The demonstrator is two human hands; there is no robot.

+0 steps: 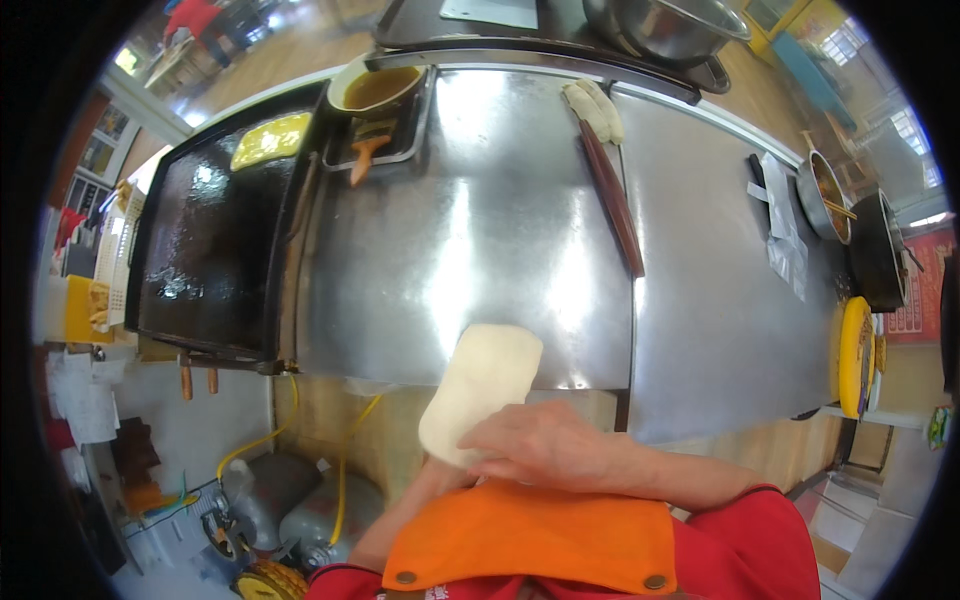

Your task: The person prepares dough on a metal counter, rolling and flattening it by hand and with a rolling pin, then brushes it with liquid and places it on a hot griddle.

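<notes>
A flat oblong sheet of pale dough (484, 386) reaches over the front edge of the steel worktop (375, 300). My right hand (536, 442) lies on its near end with bent fingers. My left hand (448, 474) is mostly hidden beneath the dough and behind the right hand; its grip does not show. Farther back, a dark wooden rolling pin (613, 202) rests beside pieces of dough (595, 111). On the black griddle (217, 240) at the left lies a yellow, glossy flat piece of food (271, 141). A brush (365, 154) rests in a tray below a bowl of brown liquid (381, 86).
Beyond the worktop stand a dark tray (480, 37) and a metal bowl (671, 30). At the right are a plastic bag (784, 225), a pan with chopsticks (821, 195), a black pot (877, 255) and a yellow container (855, 356). Gas cylinders (274, 487) stand below left.
</notes>
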